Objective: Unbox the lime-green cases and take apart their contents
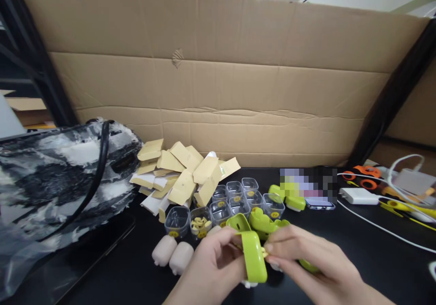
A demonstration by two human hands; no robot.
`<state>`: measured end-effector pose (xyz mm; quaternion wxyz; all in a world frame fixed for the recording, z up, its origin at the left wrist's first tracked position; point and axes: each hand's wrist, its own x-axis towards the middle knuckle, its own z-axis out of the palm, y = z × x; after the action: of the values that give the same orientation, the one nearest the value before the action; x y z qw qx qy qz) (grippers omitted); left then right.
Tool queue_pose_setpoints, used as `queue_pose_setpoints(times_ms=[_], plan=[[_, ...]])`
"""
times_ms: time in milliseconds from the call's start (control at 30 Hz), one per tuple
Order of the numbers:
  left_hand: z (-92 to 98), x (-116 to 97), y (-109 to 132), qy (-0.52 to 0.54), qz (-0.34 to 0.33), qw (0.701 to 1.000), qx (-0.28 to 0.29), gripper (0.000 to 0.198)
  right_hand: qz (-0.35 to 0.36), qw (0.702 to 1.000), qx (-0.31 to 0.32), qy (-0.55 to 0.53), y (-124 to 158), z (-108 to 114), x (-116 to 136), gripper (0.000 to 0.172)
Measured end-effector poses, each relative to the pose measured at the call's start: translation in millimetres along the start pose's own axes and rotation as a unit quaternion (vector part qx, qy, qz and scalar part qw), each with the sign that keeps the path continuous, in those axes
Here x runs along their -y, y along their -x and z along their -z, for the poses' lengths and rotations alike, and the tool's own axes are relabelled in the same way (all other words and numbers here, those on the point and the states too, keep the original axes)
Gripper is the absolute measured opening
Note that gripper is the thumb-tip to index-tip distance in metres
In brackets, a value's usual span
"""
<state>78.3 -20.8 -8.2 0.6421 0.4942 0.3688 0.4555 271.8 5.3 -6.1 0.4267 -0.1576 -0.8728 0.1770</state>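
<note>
My left hand [218,259] is closed around a bright green plastic shell [256,259], its rounded face turned to the right. My right hand [306,252] pinches a small pale yellow piece [264,252] against the shell's right edge. Just beyond the hands lie more green plastic parts [262,223]; another green part is half hidden under the right hand. Two pale pink rounded pieces [164,250] rest left of my left hand. A clear cup [200,234] behind them holds several small yellow pieces [200,223].
Several clear cups [250,186] with yellow labels stand together behind the hands. Flattened small cartons [184,177] are piled at the back left. A black-and-white bag [78,159] fills the left side. A white charger [359,196] and cables lie right, before a cardboard wall [218,87].
</note>
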Motion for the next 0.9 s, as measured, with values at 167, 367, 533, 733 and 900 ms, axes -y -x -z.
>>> queue_pose_setpoints(times_ms=[167, 367, 533, 733, 900], plan=[[1.9, 1.4, -1.0, 0.008, 0.048, 0.998, 0.038, 0.026, 0.065, 0.992, 0.053, 0.091, 1.8, 8.0, 0.2, 0.028], [5.6, 9.6, -1.4, -0.035, 0.085, 0.995, 0.046, 0.029, 0.107, 0.977, 0.125, 0.133, -8.8, 13.6, 6.3, 0.025], [0.2, 5.4, 6.1, -0.118, 0.047, 0.991, 0.040, 0.024, 0.069, 0.988, 0.056, 0.124, -7.5, 4.5, 9.0, 0.058], [28.6, -27.3, 2.4, -0.517, -0.248, 0.816, -0.074, 0.007, 0.006, 0.992, -0.057, 0.111, -2.9, 11.2, -1.9, 0.056], [74.9, -46.5, -9.0, -0.727, -0.310, 0.603, -0.107, 0.012, -0.171, 0.942, -0.024, 0.286, -7.4, 58.5, -22.9, 0.013]])
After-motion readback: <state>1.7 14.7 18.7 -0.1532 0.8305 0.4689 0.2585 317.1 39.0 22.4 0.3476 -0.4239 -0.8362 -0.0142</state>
